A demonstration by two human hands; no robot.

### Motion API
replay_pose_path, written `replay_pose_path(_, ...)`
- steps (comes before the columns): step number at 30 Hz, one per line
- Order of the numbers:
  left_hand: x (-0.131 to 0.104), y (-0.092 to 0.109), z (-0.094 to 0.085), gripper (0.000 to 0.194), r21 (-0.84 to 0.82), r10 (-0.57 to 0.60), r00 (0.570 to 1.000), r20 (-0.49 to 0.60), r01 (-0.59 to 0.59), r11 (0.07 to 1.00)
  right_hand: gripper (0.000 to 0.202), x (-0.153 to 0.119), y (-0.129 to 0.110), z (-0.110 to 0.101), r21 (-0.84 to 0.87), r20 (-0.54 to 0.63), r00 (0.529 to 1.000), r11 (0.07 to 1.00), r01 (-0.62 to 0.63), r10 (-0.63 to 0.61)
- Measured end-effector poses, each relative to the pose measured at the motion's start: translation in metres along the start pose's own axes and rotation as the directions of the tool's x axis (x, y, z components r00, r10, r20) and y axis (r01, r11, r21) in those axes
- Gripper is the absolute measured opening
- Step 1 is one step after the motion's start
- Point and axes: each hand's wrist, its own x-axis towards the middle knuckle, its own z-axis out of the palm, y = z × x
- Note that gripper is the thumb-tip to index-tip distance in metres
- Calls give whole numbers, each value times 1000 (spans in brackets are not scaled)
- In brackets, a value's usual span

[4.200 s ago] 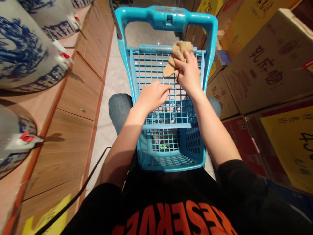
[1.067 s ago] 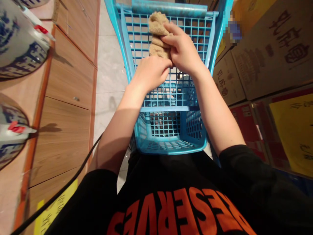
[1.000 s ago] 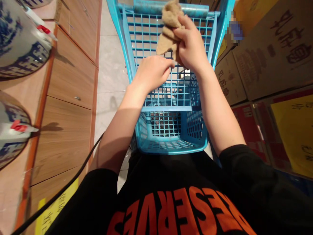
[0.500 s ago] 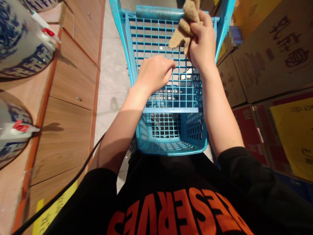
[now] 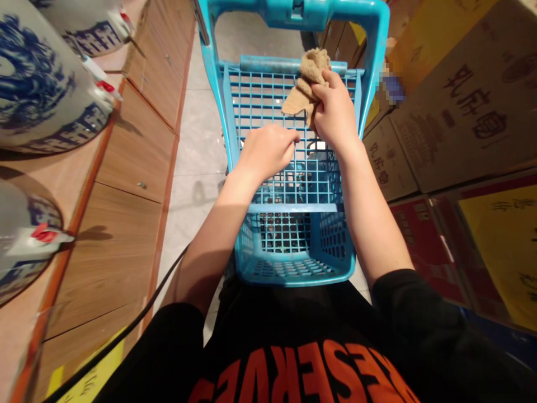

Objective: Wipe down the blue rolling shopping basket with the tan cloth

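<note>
A blue plastic rolling shopping basket (image 5: 293,208) stands against my body, its grid panel facing up and its frame handle beyond. My right hand (image 5: 335,115) is closed on a crumpled tan cloth (image 5: 312,70), held at the upper right of the grid, over part of the crossbar (image 5: 268,62). On the left half of the grid rests my left hand (image 5: 268,150), its fingers curled down onto the bars. Most of those fingertips are hidden under the hand.
To the left, large blue-and-white ceramic jars (image 5: 33,84) with red-tipped taps stand on a wooden cabinet (image 5: 121,235). Stacked cardboard cartons (image 5: 470,106) line the right, with yellow paper signs (image 5: 503,235). A black cable (image 5: 138,319) crosses at lower left. Grey floor tiles (image 5: 188,145) show between.
My view has tilted up, so the basket's frame handle now shows fully. My right hand and the cloth have shifted slightly left over the grid. My left hand stays at the same part.
</note>
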Motion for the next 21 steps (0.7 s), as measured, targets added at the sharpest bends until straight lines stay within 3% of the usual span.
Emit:
replay_pose_path(3,-1,2,-2,41,37,-10,1000,19,9,999,25,0,-1,6,1,-4,1000,1000,2,-2)
replay_pose_path(8,-2,1,-1,42,38,5,1000,3,-5,999,23,0,-5,16,37,54,993,994,107,-109)
replay_pose_path(14,-3,-3,2,42,15,41,999,-17,-41,999,26,0,7,9,-20,-24,999,1000,22,-23)
replay_pose_path(21,-3,-5,3,40,6,58,998,-36,-58,998,21,-1,-13,15,22,72,988,991,133,-135)
